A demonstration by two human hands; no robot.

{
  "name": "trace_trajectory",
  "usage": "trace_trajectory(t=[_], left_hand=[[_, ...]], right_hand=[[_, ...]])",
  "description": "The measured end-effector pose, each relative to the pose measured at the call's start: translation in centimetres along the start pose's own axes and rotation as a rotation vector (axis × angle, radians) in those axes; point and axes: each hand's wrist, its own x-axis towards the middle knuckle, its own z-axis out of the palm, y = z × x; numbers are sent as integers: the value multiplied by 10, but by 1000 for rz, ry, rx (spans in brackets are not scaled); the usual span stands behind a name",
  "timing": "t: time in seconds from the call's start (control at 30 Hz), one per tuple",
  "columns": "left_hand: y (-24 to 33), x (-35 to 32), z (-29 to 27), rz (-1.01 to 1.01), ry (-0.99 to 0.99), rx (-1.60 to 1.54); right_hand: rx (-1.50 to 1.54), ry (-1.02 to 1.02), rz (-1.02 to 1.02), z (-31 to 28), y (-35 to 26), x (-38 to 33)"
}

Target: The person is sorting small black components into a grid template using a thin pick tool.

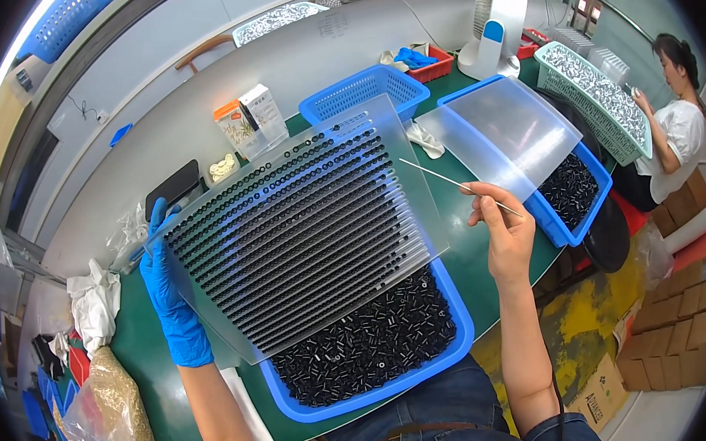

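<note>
My left hand [165, 287], in a blue glove, grips the left edge of a clear plastic tray [288, 234] that is tilted up. Rows of small black cylindrical parts fill most of its slots, with gaps toward the right end. Bare and raised to the tray's right, my right hand [498, 224] pinches a thin metal rod [441, 178]; its tip points at the tray's right side and seems apart from the parts. Below the tray, a blue bin [460, 340] holds a heap of loose black parts [363, 344], partly covered by the tray.
At right, a second blue bin [605, 192] of black parts lies partly under a clear sheet [520, 128]. Behind stand an empty blue basket [319, 107], two small boxes [264, 115] and a white fan [495, 39]. A co-worker [681, 120] sits beside a green crate [641, 136].
</note>
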Motion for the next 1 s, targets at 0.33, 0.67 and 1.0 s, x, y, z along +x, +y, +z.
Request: trace_trajectory(t=[0.33, 0.67, 1.0], left_hand=[[3, -1, -2, 7, 14, 16], [9, -4, -4, 35, -16, 84], [9, -4, 1, 39, 34, 54]], right_hand=[[53, -20, -7, 13, 3, -4], [-24, -201, -160, 24, -8, -11], [-21, -256, -144, 26, -1, -3]])
